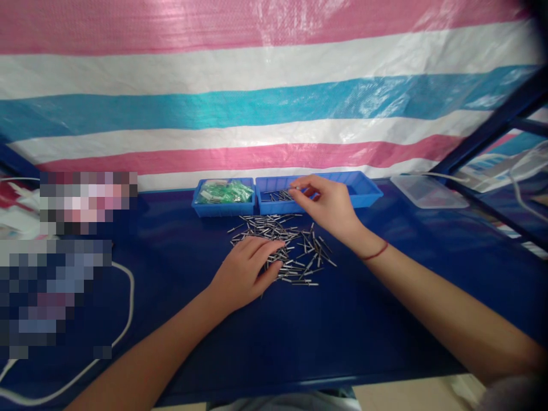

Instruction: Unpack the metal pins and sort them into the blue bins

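Observation:
A loose pile of thin metal pop rivets (308, 251) lies on the blue table. My left hand (244, 268) rests on the pile's near left side, open, fingers stretched out over the rivets and hiding some of them. Above the long blue bin (363, 185) is my right hand (327, 205), thumb and forefinger pinched together. A small shiny end shows at these fingertips and looks like a rivet, mostly hidden. More rivets lie inside the left part of that bin, just below the fingertips.
A smaller blue bin (223, 208) with green-and-clear plastic packets (225, 192) stands left of the long one. At the right lies a translucent plastic lid (422, 191). A white cable (131, 297) curves across the left side. Behind hangs a striped sheet (257, 108).

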Demonstrator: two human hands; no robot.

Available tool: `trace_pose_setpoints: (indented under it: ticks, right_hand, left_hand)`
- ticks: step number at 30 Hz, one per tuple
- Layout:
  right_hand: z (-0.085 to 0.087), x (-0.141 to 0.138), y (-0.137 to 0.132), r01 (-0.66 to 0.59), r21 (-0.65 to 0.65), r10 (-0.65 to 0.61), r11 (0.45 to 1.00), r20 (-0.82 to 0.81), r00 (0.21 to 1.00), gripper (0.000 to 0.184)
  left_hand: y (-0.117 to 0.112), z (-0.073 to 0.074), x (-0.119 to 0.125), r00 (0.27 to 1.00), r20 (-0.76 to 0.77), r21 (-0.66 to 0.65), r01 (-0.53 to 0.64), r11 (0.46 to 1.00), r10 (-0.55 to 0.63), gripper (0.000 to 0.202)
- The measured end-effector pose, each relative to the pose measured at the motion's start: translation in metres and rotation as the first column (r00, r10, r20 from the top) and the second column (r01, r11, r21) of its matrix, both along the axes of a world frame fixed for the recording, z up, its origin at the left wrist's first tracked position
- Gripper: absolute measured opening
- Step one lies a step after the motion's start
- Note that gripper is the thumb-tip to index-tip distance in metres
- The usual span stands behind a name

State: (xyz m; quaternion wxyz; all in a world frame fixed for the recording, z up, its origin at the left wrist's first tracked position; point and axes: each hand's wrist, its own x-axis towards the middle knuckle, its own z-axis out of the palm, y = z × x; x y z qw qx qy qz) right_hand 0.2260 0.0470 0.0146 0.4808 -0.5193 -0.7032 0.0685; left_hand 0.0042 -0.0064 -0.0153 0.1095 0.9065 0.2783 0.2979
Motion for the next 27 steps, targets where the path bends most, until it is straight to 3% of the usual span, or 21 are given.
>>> trace_pose_setpoints:
  ticks: [3,5,13,18,22,27]
  right_hand:
    - [0.003,-0.003,0.019,-0.043,-0.116,0.057,0.992,0.120,0.991,0.022]
    - [0.002,-0.003,0.018,-0.058,-0.155,0.079,0.986,0.134,0.988,0.025]
    - [-0.030,0.035,-0.027,0.006,-0.171,-0.022,0.985,-0.088,0.996,0.022]
    - [-0.028,0.045,-0.035,-0.011,-0.210,-0.027,0.978,-0.178,0.984,0.023]
    - [-0.023,0.043,-0.039,-0.067,-0.144,0.055,0.987,-0.084,0.995,0.019]
    - [-0.024,0.041,-0.042,-0.127,-0.149,0.135,0.981,0.046,0.990,0.017]
  left_hand:
    - [0.001,0.000,-0.001,1.000,-0.012,0.013,0.008,1.000,-0.008,0.028]
    - [0.001,-0.001,-0.002,1.000,-0.023,0.023,0.011,1.000,-0.010,0.027]
    - [0.012,0.007,0.004,0.983,-0.121,0.051,0.147,0.988,-0.140,0.020]
    - [0.029,0.013,0.035,0.959,-0.242,0.131,0.185,0.974,-0.149,0.022]
    - [0.046,0.008,0.059,0.926,-0.371,0.184,0.152,0.971,-0.074,0.019]
    - [0.050,-0.001,0.067,0.914,-0.402,0.136,0.113,0.984,-0.050,0.017]
